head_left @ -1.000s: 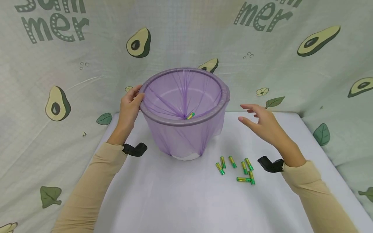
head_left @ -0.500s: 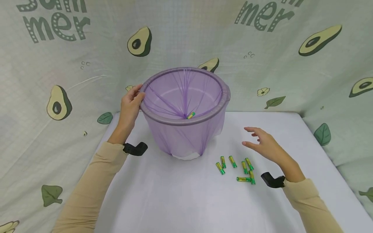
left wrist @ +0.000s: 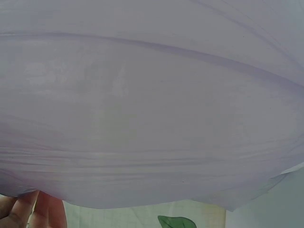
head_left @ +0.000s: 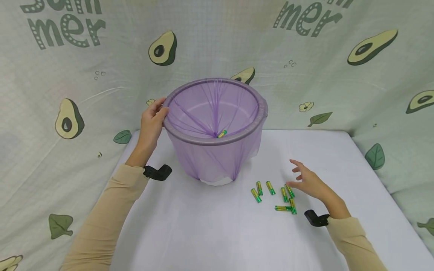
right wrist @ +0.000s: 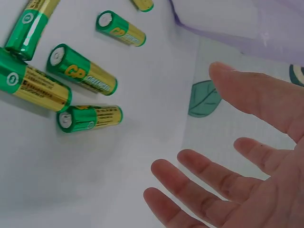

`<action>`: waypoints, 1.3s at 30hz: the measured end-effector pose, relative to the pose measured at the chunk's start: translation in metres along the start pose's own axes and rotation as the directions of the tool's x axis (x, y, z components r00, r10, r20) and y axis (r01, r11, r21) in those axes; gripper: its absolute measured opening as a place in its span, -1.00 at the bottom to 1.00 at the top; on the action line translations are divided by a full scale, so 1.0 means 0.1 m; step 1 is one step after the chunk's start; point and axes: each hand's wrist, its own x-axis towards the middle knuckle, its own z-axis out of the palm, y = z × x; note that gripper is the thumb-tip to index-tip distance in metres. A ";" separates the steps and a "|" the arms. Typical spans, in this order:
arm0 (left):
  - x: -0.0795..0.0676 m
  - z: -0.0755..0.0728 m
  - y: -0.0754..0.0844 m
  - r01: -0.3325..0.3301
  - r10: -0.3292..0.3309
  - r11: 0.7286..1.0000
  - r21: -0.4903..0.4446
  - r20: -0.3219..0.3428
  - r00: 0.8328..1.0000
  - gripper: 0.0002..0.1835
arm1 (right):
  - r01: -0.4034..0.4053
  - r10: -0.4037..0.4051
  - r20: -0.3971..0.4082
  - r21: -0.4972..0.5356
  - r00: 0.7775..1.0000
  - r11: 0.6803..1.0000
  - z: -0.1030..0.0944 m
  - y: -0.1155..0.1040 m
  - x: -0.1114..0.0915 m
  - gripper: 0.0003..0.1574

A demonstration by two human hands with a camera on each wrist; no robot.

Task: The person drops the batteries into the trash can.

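A round waste bin (head_left: 217, 142) lined with a sheer purple bag (head_left: 207, 162) stands upright on the white table. My left hand (head_left: 150, 124) grips its rim at the left side, thumb over the edge; in the left wrist view the bag's wall fills most of the picture. One green-and-gold battery (head_left: 222, 134) lies inside the bag at the bottom. Several more batteries lie loose to the right of the bin, among them one battery (head_left: 270, 188) and another (right wrist: 81, 70). My right hand (head_left: 306, 182) hovers beside the cluster, fingers spread and thumb tip close over the nearest battery (head_left: 289, 191).
The white table (head_left: 203, 233) extends toward me and to the right. A patterned cloth (head_left: 112, 86) with avocados and leaves hangs behind and at the sides. A black wrist camera (head_left: 317, 218) sits on the right cuff, another wrist camera (head_left: 158, 172) on the left.
My right hand has come down from beside the bin's rim toward the loose batteries. The left hand and the bin have stayed in place.
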 end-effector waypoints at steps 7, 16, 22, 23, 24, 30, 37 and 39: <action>0.00 0.00 0.00 0.004 -0.004 1.000 0.008 0.000 1.000 -0.53 | -0.118 0.118 0.062 -0.008 0.991 0.993 0.11 0.16 0.04 0.05; 0.00 0.00 0.00 -0.002 0.002 1.000 -0.013 0.006 1.000 -0.53 | -0.134 0.134 0.070 -0.016 0.988 0.991 0.23 0.29 0.08 -0.15; 0.00 0.00 0.01 -0.002 0.002 1.000 -0.005 0.012 1.000 -0.53 | -0.176 0.178 0.064 -0.027 0.982 0.984 0.29 0.32 0.10 -0.31; 0.00 0.00 0.01 -0.002 0.002 1.000 -0.005 0.014 1.000 -0.53 | -0.180 0.181 0.064 -0.025 0.981 0.983 0.30 0.32 0.10 -0.34; 0.00 0.00 0.00 -0.003 0.003 1.000 -0.005 0.015 1.000 -0.54 | -0.181 0.182 0.063 -0.021 0.981 0.983 0.30 0.32 0.10 -0.36; 0.01 0.00 -0.01 -0.010 0.010 1.000 -0.006 0.010 1.000 -0.54 | -0.193 0.193 0.059 -0.007 0.979 0.981 0.34 0.29 0.08 -0.46; 0.01 -0.01 -0.01 -0.006 0.006 1.000 -0.006 0.004 1.000 -0.53 | -0.206 0.208 0.047 -0.028 0.977 0.978 0.37 0.28 0.08 -0.62; 0.00 -0.01 -0.01 -0.006 0.006 1.000 -0.007 0.009 1.000 -0.53 | -0.206 0.207 0.042 -0.029 0.977 0.978 0.38 0.29 0.08 -0.66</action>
